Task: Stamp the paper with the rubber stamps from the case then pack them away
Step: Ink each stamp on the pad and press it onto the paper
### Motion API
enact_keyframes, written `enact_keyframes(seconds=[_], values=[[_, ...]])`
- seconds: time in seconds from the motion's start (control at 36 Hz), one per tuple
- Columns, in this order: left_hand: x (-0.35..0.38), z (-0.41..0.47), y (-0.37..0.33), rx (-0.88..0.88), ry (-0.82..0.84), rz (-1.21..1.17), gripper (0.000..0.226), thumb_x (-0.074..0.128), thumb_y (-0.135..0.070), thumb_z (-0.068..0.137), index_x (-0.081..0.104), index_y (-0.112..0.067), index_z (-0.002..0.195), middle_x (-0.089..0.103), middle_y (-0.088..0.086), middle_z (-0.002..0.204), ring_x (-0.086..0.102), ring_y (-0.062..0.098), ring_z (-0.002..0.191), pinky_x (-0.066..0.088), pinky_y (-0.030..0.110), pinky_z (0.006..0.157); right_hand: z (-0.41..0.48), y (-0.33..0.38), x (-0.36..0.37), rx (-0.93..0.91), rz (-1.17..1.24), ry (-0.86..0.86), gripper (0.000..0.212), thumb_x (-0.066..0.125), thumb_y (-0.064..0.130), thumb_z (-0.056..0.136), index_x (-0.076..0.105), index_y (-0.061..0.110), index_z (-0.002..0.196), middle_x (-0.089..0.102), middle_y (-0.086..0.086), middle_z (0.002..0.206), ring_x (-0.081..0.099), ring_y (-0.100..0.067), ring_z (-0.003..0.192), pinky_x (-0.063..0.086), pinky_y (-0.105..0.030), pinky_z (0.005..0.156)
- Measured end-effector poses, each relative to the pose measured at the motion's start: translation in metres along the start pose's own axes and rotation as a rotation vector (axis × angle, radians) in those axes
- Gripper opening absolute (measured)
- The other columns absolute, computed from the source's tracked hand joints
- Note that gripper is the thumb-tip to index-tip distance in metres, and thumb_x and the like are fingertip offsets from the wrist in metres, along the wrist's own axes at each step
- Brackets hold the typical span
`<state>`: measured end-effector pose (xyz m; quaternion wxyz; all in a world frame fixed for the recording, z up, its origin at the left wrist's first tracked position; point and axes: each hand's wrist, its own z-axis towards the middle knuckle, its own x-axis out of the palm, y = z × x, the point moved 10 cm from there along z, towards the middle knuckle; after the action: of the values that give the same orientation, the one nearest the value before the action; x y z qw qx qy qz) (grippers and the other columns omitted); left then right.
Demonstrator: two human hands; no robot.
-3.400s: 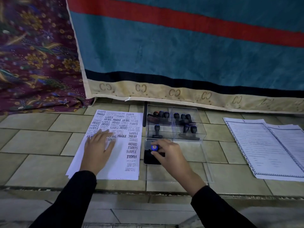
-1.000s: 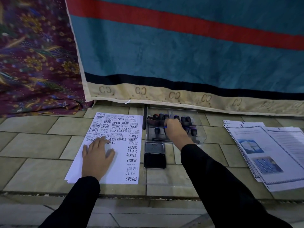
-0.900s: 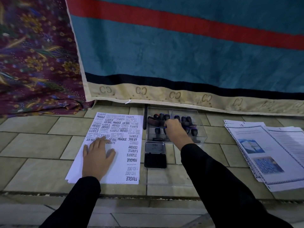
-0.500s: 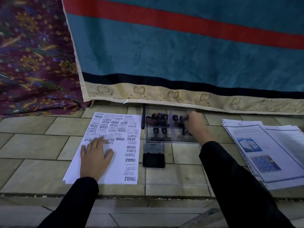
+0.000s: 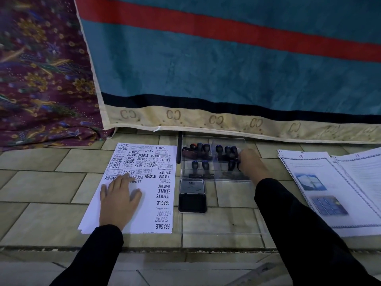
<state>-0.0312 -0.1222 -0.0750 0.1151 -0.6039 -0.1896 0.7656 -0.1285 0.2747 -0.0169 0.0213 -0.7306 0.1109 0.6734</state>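
Note:
A white paper (image 5: 148, 205) covered in black stamp prints lies on the tiled floor. My left hand (image 5: 118, 203) rests flat on it with the fingers spread. To its right stands a clear plastic case (image 5: 214, 176) with several dark-handled rubber stamps (image 5: 206, 149) upright in two rows. My right hand (image 5: 248, 164) reaches into the case's right end, where its fingers curl round a stamp handle (image 5: 232, 164). An open ink pad (image 5: 192, 203) lies in front of the case, its metal lid (image 5: 192, 186) folded back.
The case's clear lid (image 5: 222, 226) lies flat in front of the ink pad. Printed sheets (image 5: 329, 182) are stacked at the right. A teal blanket (image 5: 226, 69) with a red stripe hangs behind, and floral cloth (image 5: 41, 79) at the left. A step edge (image 5: 165, 247) runs along the front.
My right hand left the ink pad, carried a blue-topped stamp to the case's middle, then moved to the case's right end. My left hand stayed on the paper.

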Motion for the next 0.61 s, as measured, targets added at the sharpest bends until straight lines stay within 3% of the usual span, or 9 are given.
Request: enact_keyframes(seconds=[0.08, 0.28, 0.47, 0.53, 0.61], values=[[0.0, 0.0, -0.001, 0.005, 0.003, 0.009, 0.033, 0.057, -0.029, 0.089, 0.053, -0.019, 0.12, 0.048, -0.001, 0.141, 0.037, 0.023, 0.136, 0.013, 0.051, 0.117, -0.003, 0.003, -0.004, -0.026, -0.026, -0.022, 0.02, 0.047, 0.001, 0.086, 0.061, -0.002, 0.101, 0.063, -0.022, 0.103, 0.062, -0.034, 0.096, 0.049, -0.033, 0.072], [0.0, 0.0, -0.002, 0.008, 0.002, 0.007, 0.034, 0.056, -0.029, 0.089, 0.052, -0.018, 0.122, 0.047, 0.0, 0.142, 0.035, 0.023, 0.137, 0.012, 0.05, 0.117, -0.011, -0.003, -0.014, -0.001, 0.096, -0.066, 0.016, 0.053, -0.001, 0.086, 0.057, -0.001, 0.102, 0.063, -0.023, 0.103, 0.061, -0.036, 0.093, 0.041, -0.031, 0.065], [0.0, 0.001, -0.001, 0.01, -0.005, 0.014, 0.034, 0.057, -0.028, 0.089, 0.053, -0.018, 0.121, 0.049, 0.0, 0.141, 0.037, 0.023, 0.135, 0.013, 0.051, 0.116, -0.04, 0.013, -0.051, -0.111, 0.392, -0.362, 0.027, 0.064, 0.014, 0.085, 0.059, 0.007, 0.111, 0.053, -0.014, 0.115, 0.059, -0.028, 0.092, 0.05, -0.032, 0.08], [0.001, 0.001, -0.001, 0.009, -0.006, 0.004, 0.033, 0.057, -0.028, 0.089, 0.053, -0.019, 0.12, 0.048, 0.0, 0.141, 0.037, 0.023, 0.135, 0.012, 0.05, 0.116, -0.058, 0.033, -0.056, -0.189, 0.482, -0.397, 0.022, 0.066, 0.016, 0.085, 0.061, 0.011, 0.106, 0.057, -0.008, 0.108, 0.062, -0.02, 0.086, 0.054, -0.026, 0.077], [0.001, 0.001, 0.0, 0.007, -0.007, 0.004, 0.032, 0.057, -0.028, 0.089, 0.052, -0.019, 0.12, 0.048, 0.0, 0.142, 0.037, 0.024, 0.136, 0.012, 0.049, 0.117, -0.089, 0.068, -0.048, -0.325, 0.57, -0.334, 0.023, 0.067, 0.017, 0.083, 0.062, 0.017, 0.106, 0.063, 0.002, 0.097, 0.062, -0.005, 0.076, 0.048, -0.005, 0.064]])
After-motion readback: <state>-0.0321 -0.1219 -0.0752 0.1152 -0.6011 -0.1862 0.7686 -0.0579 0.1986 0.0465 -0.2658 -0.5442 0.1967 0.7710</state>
